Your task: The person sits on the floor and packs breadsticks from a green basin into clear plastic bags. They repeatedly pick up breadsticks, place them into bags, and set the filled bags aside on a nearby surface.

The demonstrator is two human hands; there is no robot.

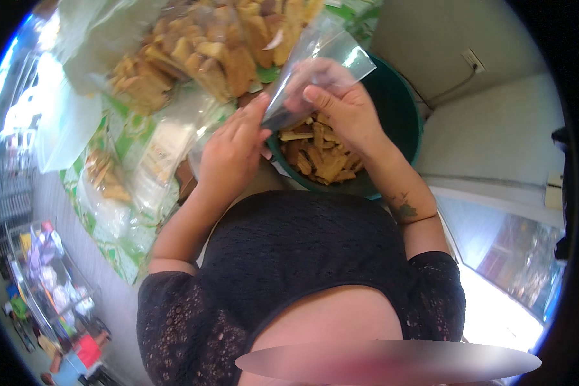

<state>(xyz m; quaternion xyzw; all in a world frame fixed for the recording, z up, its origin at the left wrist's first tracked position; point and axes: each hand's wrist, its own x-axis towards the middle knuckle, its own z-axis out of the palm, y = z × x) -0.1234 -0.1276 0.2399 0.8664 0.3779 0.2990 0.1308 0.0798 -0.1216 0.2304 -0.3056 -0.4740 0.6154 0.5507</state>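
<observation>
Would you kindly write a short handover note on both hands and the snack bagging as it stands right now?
Left hand: pinching the lower end of the small clear bag.
Right hand: grip on the same bag higher up, held over the green bowl.
Fried snack strips lie in the bowl; a large clear sack of them sits behind, and filled packets lie on the green cloth to the left.
Done: some packets filled.
Left: this bag looks nearly empty.
</observation>
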